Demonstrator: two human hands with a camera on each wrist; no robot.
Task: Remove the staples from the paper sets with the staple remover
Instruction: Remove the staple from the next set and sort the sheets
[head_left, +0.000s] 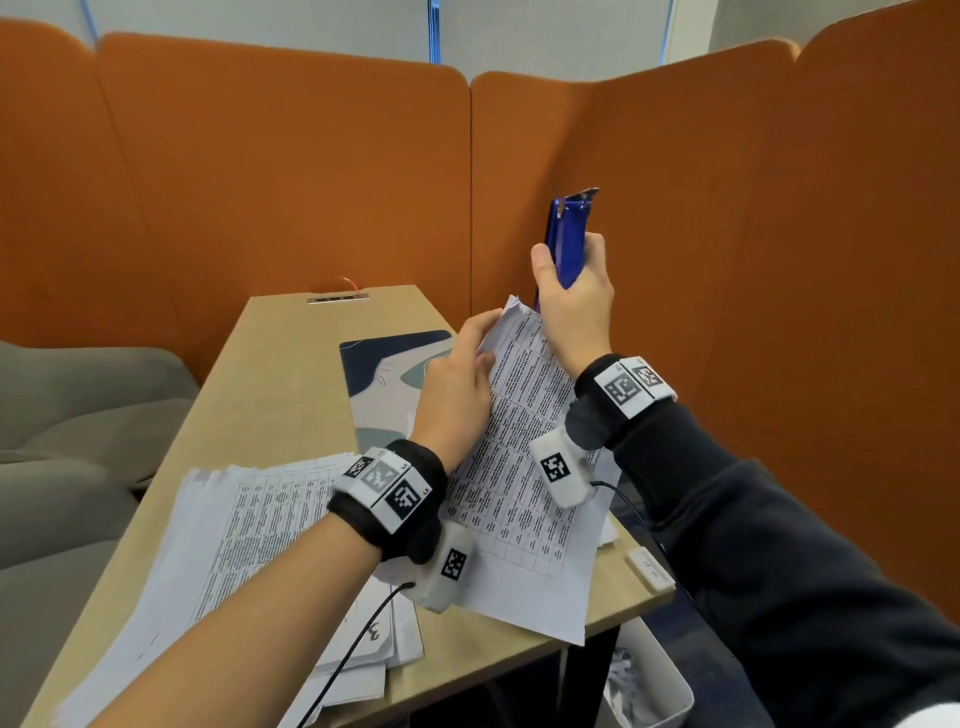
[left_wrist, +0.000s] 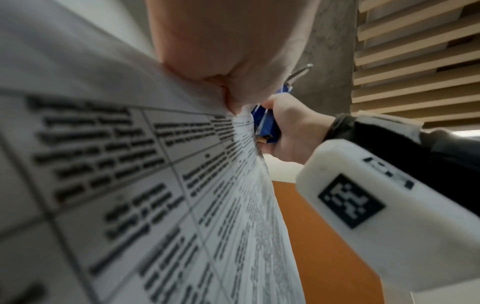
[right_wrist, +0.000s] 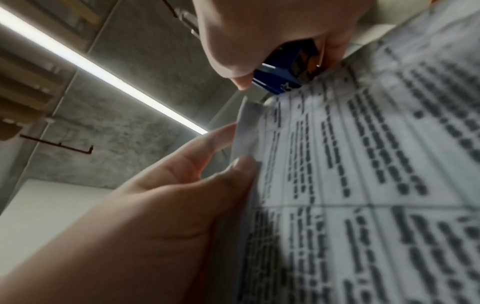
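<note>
Left hand (head_left: 457, 374): pinches the paper set (head_left: 519, 457) at its top corner, lifting it off the worktop (head_left: 291, 353) for access.
Right hand (head_left: 574, 296): wrapped around the blue staple remover (head_left: 569, 234), upright above that corner.

The tan wooden tabletop (head_left: 270, 364) carries a patterned desk mat (head_left: 384, 384) just beyond the left grip. Printed paper sets (head_left: 249, 525) lie spread beneath that grip, and a small white device (head_left: 649, 569) lies below the right one.

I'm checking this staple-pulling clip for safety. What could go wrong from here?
The left hand pinches only the top corner of the lifted paper set, so a pull might tear it. The right hand holds the blue staple remover raised above that corner, so a loosened staple might drop unseen onto the desk.
</note>
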